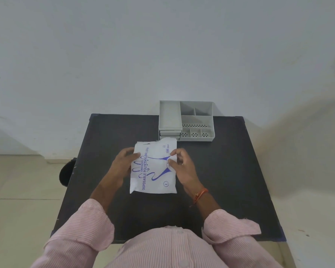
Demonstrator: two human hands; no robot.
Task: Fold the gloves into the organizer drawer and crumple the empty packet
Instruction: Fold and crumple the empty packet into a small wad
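Note:
A white plastic packet of disposable polyethylene gloves (154, 176), printed in blue, lies flat on the middle of the dark table (230, 171). My left hand (124, 163) grips its left edge near the top. My right hand (180, 163) pinches a fold of thin plastic at the packet's right edge; whether that is a glove or the packet's own film I cannot tell. A grey organizer (186, 120) stands at the table's far edge, just beyond the packet, with drawers on its left side under a long top tray.
The organizer's right half holds several open compartments, some with perforated floors (194, 134). A round black object (66, 174) sits on the floor by the table's left side. A pale wall rises right behind the table.

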